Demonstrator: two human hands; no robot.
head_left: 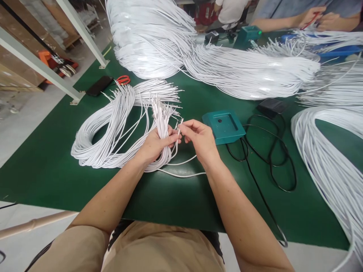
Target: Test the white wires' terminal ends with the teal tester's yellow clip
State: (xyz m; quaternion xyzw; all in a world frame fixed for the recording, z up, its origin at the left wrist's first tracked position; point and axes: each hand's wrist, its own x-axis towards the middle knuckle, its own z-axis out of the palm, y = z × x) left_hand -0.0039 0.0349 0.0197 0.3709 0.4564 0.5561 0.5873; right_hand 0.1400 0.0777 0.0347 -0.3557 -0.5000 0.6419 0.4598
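Observation:
My left hand (159, 142) is closed round a bunch of white cables (162, 126), their stripped ends pointing up. Close beside it, my right hand (200, 138) pinches the end of a single white cable (179, 130) between thumb and fingertips; the left thumb and fingers touch the same cable lower down. The rest of the bunch loops away to the left as a coil of white cables (93, 145) lying on the green table. Just right of my right hand sits a teal device (224, 126) with a recessed top.
Large bundles of white cable (249, 71) lie across the back, and another (329, 158) on the right. A black cord (272, 162) snakes beside the device. Red-handled scissors (123, 79) and a black phone-like object (100, 85) lie back left. Another person's hands (320, 19) work across the table.

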